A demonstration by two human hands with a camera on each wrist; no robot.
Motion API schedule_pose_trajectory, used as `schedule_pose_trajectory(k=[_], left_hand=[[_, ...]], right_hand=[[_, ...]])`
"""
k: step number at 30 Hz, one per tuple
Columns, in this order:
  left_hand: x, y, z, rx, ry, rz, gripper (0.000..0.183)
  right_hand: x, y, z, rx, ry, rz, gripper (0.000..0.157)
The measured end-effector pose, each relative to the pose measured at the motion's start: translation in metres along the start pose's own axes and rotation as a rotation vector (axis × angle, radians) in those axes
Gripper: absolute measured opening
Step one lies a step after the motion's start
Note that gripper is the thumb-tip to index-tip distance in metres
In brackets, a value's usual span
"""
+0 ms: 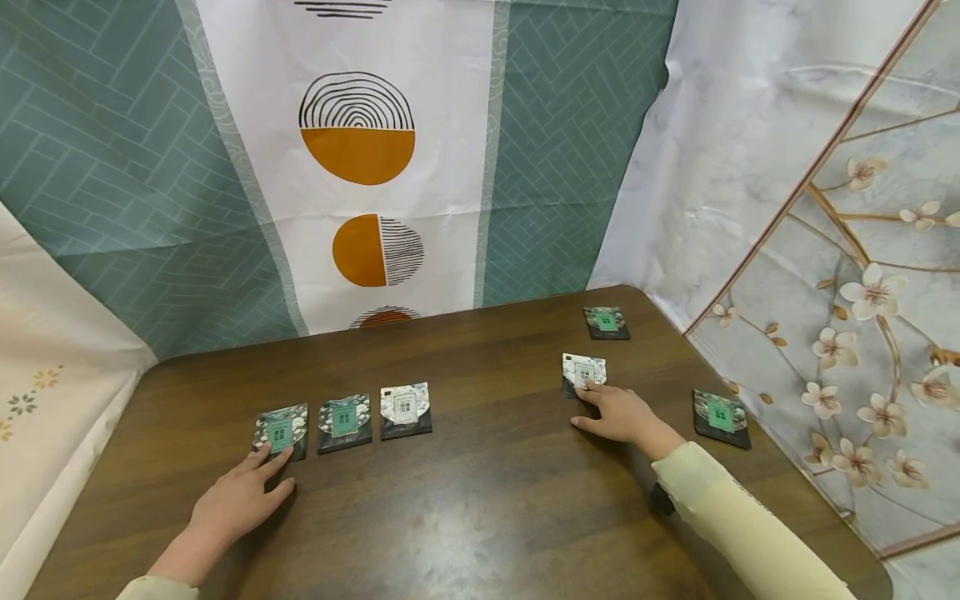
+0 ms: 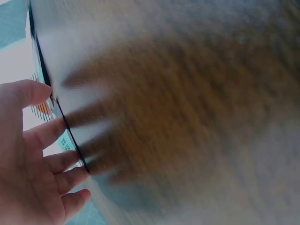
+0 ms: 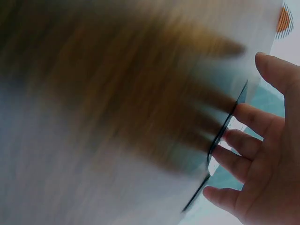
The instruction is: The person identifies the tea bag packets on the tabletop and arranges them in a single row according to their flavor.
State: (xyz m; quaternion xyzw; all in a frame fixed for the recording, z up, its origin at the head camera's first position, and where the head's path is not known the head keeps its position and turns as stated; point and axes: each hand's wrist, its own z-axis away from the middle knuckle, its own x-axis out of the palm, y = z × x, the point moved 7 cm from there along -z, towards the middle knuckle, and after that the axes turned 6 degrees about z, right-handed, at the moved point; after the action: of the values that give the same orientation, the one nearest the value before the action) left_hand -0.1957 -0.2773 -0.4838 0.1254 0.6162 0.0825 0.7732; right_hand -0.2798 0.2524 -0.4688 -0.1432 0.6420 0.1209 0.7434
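Two hands (image 1: 238, 498) on two of six packets (image 1: 281, 429)

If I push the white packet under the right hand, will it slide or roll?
The white packet under the right hand lies flat, so it probably won't roll. The table looks smooth and shiny, so the packet may slide easily. Its edge looks thin, so it's likely light.

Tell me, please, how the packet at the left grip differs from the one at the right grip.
The left packet is green-labelled; the right packet is white-labelled. The left packet's print has a dark ground; the right packet's, pale. Both are floral, with dark lower parts.
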Motion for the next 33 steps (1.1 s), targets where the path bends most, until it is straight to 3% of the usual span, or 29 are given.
schedule_pose_trajectory(k=[22, 33], left_hand=[[0.001, -0.001, 0.001, -0.002, 0.006, -0.005, 0.065], [0.002, -0.002, 0.0, -0.006, 0.004, -0.009, 0.064]], right_hand=[[0.005, -0.076, -0.021, -0.095, -0.05, -0.038, 0.066], [0.006, -0.111, -0.03, -0.137, -0.049, -0.002, 0.065]])
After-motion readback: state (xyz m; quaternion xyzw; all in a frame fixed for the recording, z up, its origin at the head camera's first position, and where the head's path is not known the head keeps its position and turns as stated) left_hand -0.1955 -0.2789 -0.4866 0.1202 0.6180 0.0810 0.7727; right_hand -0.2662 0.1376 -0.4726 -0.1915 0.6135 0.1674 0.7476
